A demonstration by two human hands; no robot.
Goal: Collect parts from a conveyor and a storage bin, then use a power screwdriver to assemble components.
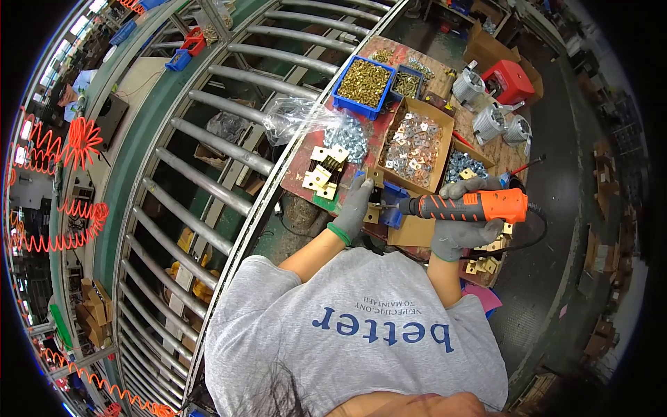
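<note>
My left hand (353, 208), in a grey glove with a green cuff, is closed on a brass-coloured metal bracket (374, 178) at the near edge of the table. In my gloved right hand (455, 238) lies an orange and black power screwdriver (479, 206), its fingers wrapped round the body. The screwdriver's bit points left and meets the bracket; the exact contact is too small to tell. Just beyond my left hand sits a stack of brass-coloured brackets (324, 174). More brass-coloured parts (481, 266) lie below my right hand.
Behind the hands are a blue bin (364, 108) of brass-coloured fasteners, a cardboard box (384, 154) of square washers and a silver hardware pile (346, 141). A small blue bin (397, 217) stands between my hands. Coiled metal cylinders (492, 124) stand far right; a roller conveyor (201, 177) runs left.
</note>
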